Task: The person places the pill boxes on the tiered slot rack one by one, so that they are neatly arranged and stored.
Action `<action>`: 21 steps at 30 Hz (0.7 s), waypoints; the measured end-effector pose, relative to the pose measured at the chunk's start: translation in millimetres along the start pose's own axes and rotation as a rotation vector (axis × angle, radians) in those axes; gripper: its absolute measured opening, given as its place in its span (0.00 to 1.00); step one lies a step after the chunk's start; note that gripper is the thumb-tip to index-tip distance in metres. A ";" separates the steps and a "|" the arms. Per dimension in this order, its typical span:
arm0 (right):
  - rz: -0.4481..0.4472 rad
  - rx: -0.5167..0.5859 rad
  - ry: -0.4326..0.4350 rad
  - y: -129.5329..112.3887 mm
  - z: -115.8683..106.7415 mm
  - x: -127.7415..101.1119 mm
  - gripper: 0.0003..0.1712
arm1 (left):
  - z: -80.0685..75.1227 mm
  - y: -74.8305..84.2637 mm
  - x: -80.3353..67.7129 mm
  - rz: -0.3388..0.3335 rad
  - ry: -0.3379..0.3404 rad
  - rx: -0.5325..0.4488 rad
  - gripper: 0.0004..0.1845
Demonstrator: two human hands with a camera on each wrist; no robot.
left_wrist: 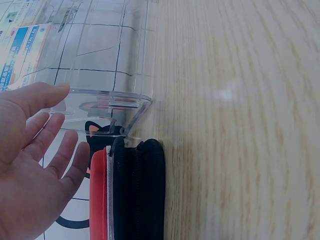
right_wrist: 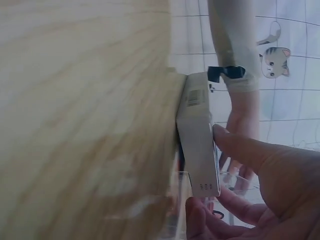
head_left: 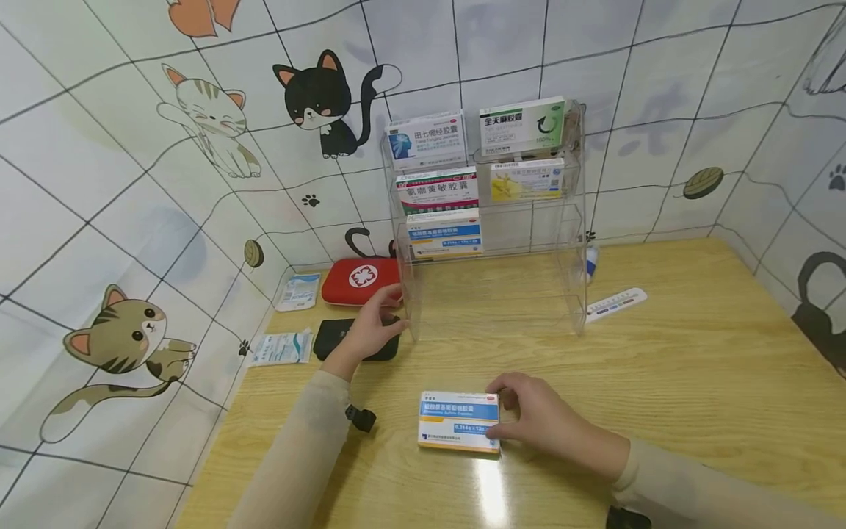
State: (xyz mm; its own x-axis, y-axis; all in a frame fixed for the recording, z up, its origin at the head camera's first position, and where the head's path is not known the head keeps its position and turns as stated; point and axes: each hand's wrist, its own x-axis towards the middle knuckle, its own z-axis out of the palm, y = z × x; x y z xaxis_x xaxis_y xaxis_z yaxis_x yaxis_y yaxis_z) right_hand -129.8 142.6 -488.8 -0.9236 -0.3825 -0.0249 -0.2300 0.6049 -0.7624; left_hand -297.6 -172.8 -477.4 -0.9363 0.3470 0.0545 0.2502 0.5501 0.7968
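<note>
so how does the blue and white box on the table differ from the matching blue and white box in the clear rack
The blue and white box on the table lies flat on the wood, while the blue and white box in the clear rack stands on edge. The table box is pinched by the right hand; the rack box is untouched. Both show the same blue band and print.

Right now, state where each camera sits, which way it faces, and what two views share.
Head: above, looking down at the table; both hands and sleeves show.
Left wrist: low by the open left hand, facing the clear rack.
Right wrist: beside the right hand, facing the medicine box.
Head and right wrist share that box.
</note>
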 end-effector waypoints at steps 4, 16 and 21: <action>0.034 0.072 -0.010 -2.0 -8.3 0.3 0.30 | -1.2 1.3 0.2 0.018 0.000 -0.007 0.38; -0.093 0.061 0.206 -3.7 -43.5 1.3 0.11 | -1.0 1.0 -0.8 0.042 0.001 0.012 0.38; -0.188 -0.019 0.313 1.3 -69.2 9.6 0.12 | -0.5 1.1 -0.1 0.025 -0.005 0.013 0.38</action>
State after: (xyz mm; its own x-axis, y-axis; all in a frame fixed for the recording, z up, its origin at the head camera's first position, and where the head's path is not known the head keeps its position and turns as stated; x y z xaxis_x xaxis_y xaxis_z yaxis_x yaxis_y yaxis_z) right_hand -160.1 188.1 -445.3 -0.9131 -0.2581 0.3156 -0.4075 0.5587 -0.7223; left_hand -297.4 -172.7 -476.2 -0.9284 0.3646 0.0717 0.2771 0.5508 0.7873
